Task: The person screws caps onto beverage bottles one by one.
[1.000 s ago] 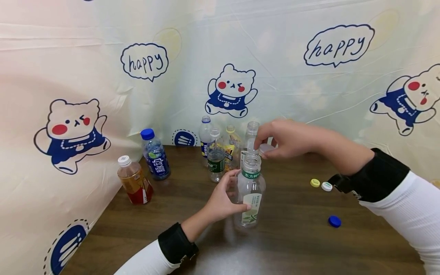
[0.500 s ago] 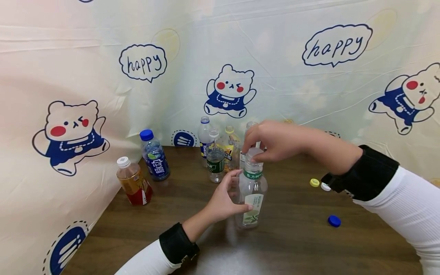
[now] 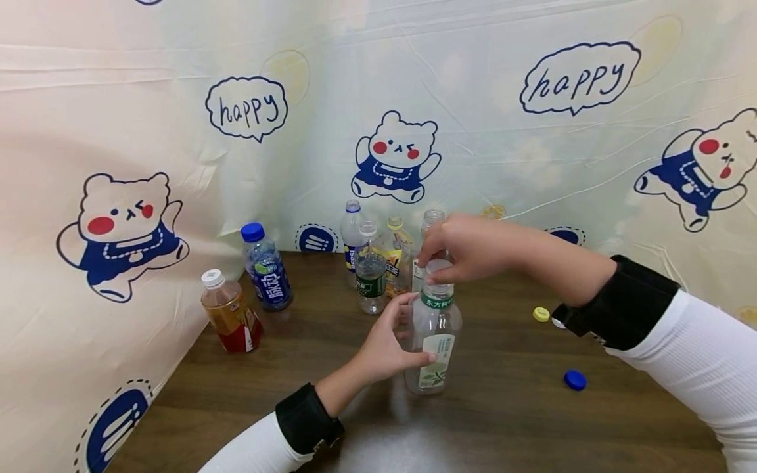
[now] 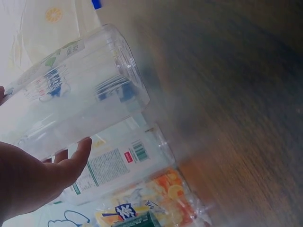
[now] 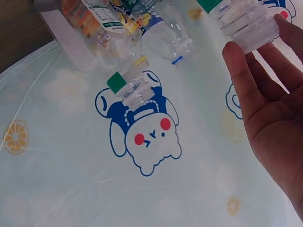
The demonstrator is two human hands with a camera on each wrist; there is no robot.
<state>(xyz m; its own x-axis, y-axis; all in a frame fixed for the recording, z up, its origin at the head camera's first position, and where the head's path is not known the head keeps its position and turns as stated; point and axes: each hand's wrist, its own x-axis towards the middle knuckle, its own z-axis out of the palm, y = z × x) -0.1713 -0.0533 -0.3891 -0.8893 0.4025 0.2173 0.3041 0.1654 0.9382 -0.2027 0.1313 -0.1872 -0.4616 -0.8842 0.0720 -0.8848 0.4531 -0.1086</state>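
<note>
A clear plastic bottle (image 3: 439,325) with a green neck band and a pale leaf-print label stands on the wooden table. My left hand (image 3: 386,348) grips its body from the left, thumb across the label; in the left wrist view the fingers of this hand (image 4: 42,175) curve along the clear bottle (image 4: 90,90). On the bottle's mouth sits a translucent whitish cap (image 3: 438,268). My right hand (image 3: 473,248) pinches that cap from above. From the right wrist view, the fingertips of the right hand (image 5: 274,109) lie around the cap (image 5: 262,35).
Behind stand several uncapped bottles, including a green-labelled one (image 3: 371,276) and a yellow-labelled one (image 3: 400,256). Capped bottles, one blue (image 3: 267,272) and one amber (image 3: 232,312), stand left. Yellow (image 3: 541,314), blue (image 3: 575,380) and partly hidden white caps lie right.
My right hand has brought the cap leftward from beside the bottle's mouth onto it, then slightly lower. The left hand keeps its grip; the bottle has barely shifted.
</note>
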